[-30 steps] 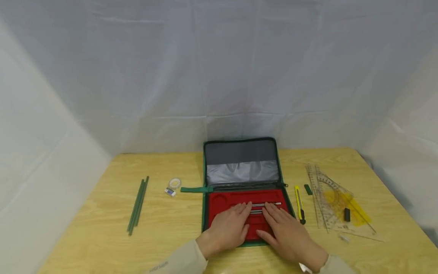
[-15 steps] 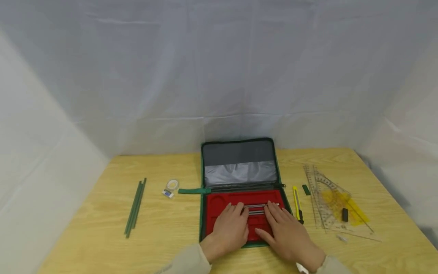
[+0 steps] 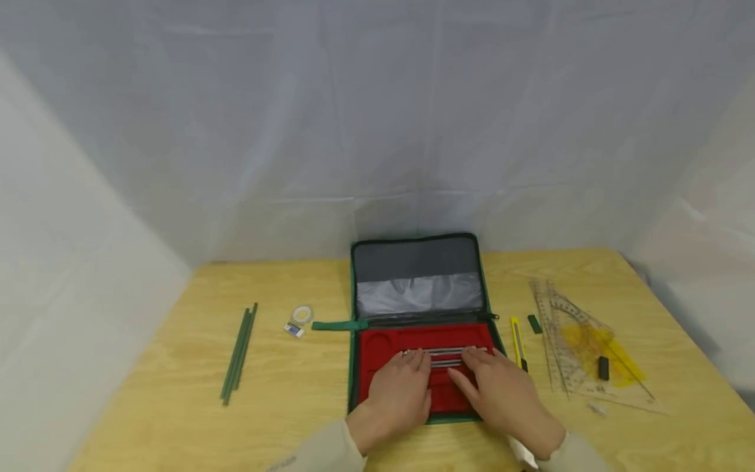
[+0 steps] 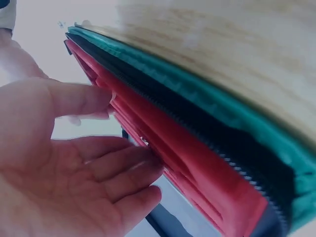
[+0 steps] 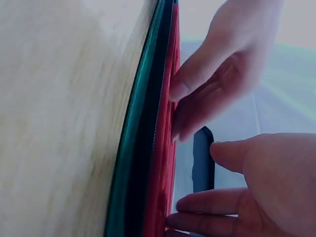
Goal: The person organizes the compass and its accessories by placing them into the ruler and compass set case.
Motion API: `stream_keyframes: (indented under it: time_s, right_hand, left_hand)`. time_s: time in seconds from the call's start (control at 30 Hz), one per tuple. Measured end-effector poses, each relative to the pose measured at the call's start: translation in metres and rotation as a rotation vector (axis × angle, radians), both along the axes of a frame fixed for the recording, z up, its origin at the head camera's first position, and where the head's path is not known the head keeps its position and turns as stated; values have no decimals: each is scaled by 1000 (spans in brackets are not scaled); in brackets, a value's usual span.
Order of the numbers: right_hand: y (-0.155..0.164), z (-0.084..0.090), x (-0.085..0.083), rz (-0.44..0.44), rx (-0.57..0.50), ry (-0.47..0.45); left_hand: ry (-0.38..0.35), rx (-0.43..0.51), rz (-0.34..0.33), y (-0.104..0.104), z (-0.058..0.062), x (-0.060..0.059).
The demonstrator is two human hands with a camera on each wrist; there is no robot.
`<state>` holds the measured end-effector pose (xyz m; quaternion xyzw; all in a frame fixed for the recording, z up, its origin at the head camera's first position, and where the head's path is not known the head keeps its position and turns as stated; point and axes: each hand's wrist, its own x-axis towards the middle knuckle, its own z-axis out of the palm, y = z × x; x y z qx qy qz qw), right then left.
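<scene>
Hands, left [image 3: 396, 396] and right [image 3: 506, 396], rest flat-fingered on metal instruments [image 3: 444, 356] in the open case's red tray [image 3: 377, 346].

case [image 3: 354, 367]: green cloth, red matt lining | rods [image 3: 445, 354]: shiny metal | table [image 3: 283, 400]: smooth light wood

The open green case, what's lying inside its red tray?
In the red tray lie silver metal instruments, side by side. The left hand and right hand rest on the tray and cover its near part, hiding whatever lies there.
</scene>
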<state>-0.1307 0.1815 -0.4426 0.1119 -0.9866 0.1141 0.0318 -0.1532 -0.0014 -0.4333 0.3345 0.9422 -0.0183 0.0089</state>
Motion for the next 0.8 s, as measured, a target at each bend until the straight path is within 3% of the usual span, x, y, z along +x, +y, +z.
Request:
stream_keyframes:
  time_s: [0.2, 0.4, 0.6, 0.8]
  right_hand:
    - [6, -6, 4, 34, -21, -65]
    - [7, -1, 1, 47, -14, -113]
    - [5, 3, 0, 65, -41, -171]
    - [0, 2, 0, 95, -39, -222]
  left_hand:
    - [20, 5, 35, -7, -1, 2]
    - [-28, -13, 30, -6, -1, 0]
    - [-28, -8, -6, -10, 0, 1]
    - [-89, 52, -50, -17, 1, -4]
